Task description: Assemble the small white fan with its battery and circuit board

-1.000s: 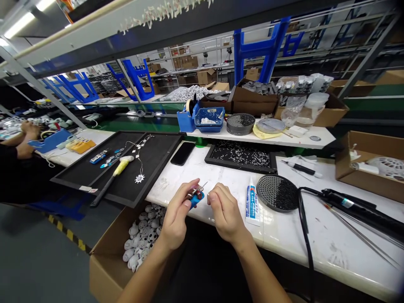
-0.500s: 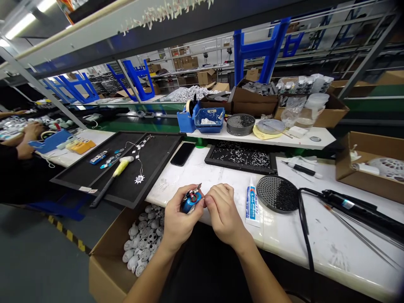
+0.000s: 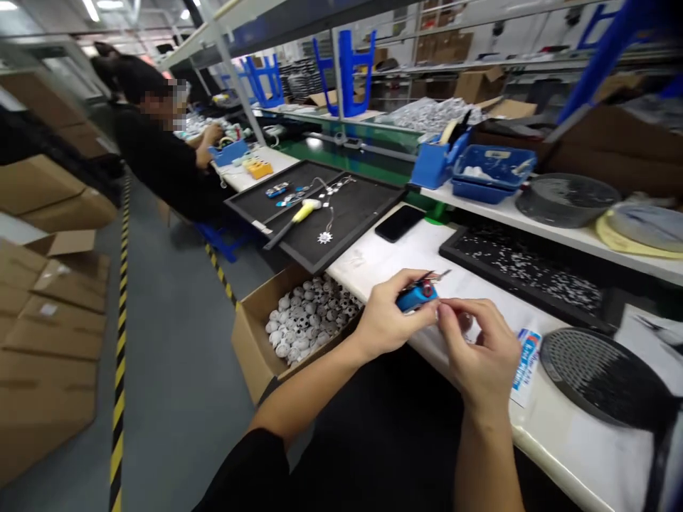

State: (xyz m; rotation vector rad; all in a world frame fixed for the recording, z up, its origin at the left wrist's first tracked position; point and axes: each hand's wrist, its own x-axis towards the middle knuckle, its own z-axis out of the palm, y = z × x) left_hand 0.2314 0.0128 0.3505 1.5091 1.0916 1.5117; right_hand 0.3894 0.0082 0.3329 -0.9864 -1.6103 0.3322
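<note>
Our left grip (image 3: 389,316) closed around a blue device (image 3: 412,299), held up near the white desk's (image 3: 368,259) edge, our right grip (image 3: 483,348) curled just beside it, whether holding anything we cannot tell.

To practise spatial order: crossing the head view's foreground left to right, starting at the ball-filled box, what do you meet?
Ball-filled box → left hand holding blue part → right hand → white-and-blue tube → round perforated dish
</note>
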